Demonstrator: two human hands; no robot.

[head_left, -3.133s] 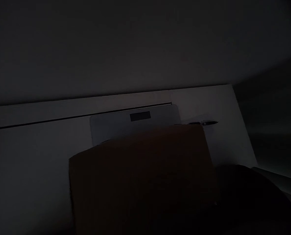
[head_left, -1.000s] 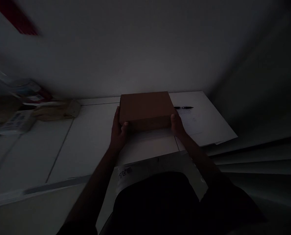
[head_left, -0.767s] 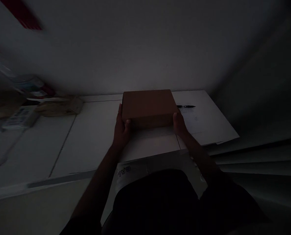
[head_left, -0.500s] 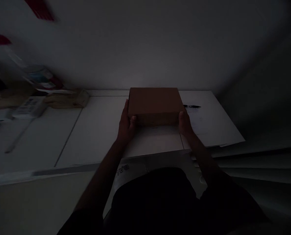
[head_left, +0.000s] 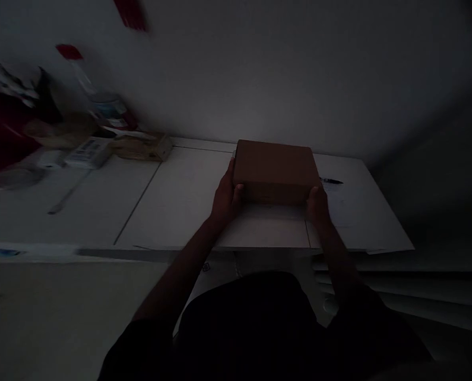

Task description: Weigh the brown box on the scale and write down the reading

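A closed brown cardboard box (head_left: 275,164) is gripped between my two hands over the white table (head_left: 196,185). My left hand (head_left: 227,198) clasps its left side, thumb on the near face. On the opposite side my right hand (head_left: 317,205) presses the near right corner, thumb also in front. The fingers under and behind the box are hidden. In the dim light I cannot tell whether the box touches the tabletop or is held just above it. To its right lies a dark pen (head_left: 331,181) on a sheet with faint writing.
At the left stand a clear bottle (head_left: 111,110), an open cardboard tray (head_left: 143,147) and a white box (head_left: 89,152). Farther left is a dark red item (head_left: 6,127), blurred. A pale wall rises behind the table. The table's front edge runs just before my body.
The view has turned left, so the table, bottle and box sit farther right in the picture. More of the dark red item shows at the left. Both hands keep their hold on the box.
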